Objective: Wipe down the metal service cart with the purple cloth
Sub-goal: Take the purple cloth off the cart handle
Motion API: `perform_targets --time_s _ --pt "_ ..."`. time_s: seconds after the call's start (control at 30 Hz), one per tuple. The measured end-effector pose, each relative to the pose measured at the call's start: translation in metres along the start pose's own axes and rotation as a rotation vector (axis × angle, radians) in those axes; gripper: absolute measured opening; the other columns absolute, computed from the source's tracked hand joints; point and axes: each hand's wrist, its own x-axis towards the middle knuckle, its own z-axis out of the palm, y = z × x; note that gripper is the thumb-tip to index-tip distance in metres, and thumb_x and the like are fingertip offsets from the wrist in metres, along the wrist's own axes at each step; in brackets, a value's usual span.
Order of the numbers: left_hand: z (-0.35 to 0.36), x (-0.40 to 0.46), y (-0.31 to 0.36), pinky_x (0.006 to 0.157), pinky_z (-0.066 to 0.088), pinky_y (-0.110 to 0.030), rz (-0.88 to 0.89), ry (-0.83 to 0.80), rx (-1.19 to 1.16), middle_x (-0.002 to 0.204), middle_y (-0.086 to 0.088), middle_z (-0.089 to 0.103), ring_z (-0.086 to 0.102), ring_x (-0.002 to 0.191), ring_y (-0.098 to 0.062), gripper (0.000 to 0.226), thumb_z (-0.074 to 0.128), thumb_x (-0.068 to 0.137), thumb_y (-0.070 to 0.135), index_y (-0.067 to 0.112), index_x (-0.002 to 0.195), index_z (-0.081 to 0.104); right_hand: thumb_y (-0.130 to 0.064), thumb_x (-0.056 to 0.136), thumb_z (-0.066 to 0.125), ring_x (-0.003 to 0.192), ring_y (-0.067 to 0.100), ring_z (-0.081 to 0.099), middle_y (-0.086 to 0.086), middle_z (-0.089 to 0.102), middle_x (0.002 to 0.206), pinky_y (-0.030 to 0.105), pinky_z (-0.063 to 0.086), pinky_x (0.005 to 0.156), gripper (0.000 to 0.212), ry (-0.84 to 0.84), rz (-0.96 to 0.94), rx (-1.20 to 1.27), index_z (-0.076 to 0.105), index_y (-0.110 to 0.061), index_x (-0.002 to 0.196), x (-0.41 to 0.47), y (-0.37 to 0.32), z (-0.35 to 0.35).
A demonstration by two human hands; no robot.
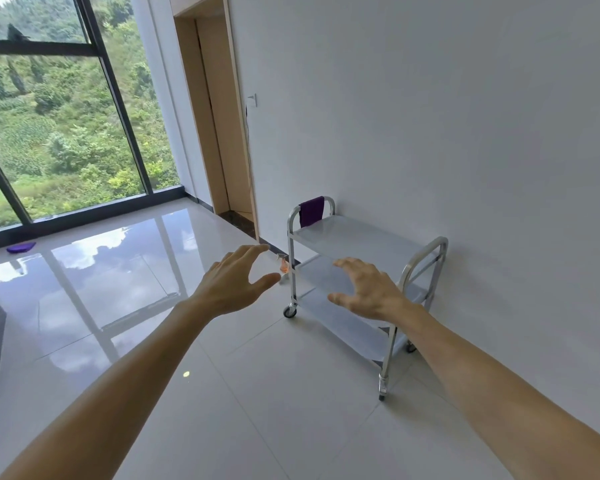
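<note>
A three-shelf metal service cart (357,237) on castors stands against the white wall at centre right. A purple cloth (311,211) hangs over the cart's far handle. Both my arms stretch forward in the air, short of the cart. My left hand (235,282) hovers over the floor to the left of the cart, fingers spread and holding nothing. My right hand (368,289) floats in front of the cart's middle shelf, fingers spread, also holding nothing.
A small orange spray bottle (284,265) stands on the floor by the cart's left leg. A purple object (21,247) lies on the floor near the big window (66,133). A wooden door frame (219,116) is behind the cart. Glossy tiled floor (257,393) lies in front.
</note>
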Motion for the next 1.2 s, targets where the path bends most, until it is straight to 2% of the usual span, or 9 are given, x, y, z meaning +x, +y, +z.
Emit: perform_targets --time_s 0.33,0.67,1.03,1.2 --pt "0.038 0.164 -0.051 0.111 0.038 -0.050 -0.051 -0.026 -0.087 0.157 0.001 0.036 0.040 0.140 -0.025 0.069 0.052 0.091 0.060 0.030 0.150 0.032 -0.049 0.090 0.062 0.141 0.025 0.034 0.000 0.033 0.157 0.046 0.033 0.111 0.072 -0.019 -0.014 0.091 0.031 -0.024 0.150 0.176 0.051 0.023" --pt "0.075 0.298 -0.104 0.110 0.038 -0.049 -0.075 -0.049 -0.089 0.158 0.000 0.035 0.039 0.140 -0.025 0.070 0.053 0.091 0.057 0.027 0.151 0.032 -0.047 0.090 0.062 0.138 0.026 0.036 0.000 0.035 0.154 0.048 0.035 0.110 0.069 -0.050 -0.010 0.127 0.033 -0.023 0.148 0.315 0.093 0.049" --pt "0.125 0.462 -0.200 0.112 0.038 -0.052 -0.049 -0.063 -0.183 0.156 0.000 0.037 0.040 0.140 -0.025 0.068 0.053 0.091 0.057 0.027 0.150 0.034 -0.047 0.091 0.061 0.143 0.025 0.030 -0.001 0.030 0.158 0.047 0.031 0.114 0.071 -0.088 0.068 0.133 0.030 -0.025 0.151 0.484 0.123 0.087" --pt "0.143 0.549 -0.249 0.109 0.041 -0.048 -0.010 -0.094 -0.240 0.154 0.002 0.040 0.043 0.137 -0.023 0.067 0.056 0.091 0.057 0.029 0.148 0.035 -0.043 0.092 0.061 0.142 0.024 0.030 -0.002 0.029 0.158 0.047 0.031 0.114 0.070 -0.088 0.120 0.149 0.029 -0.025 0.151 0.568 0.130 0.099"
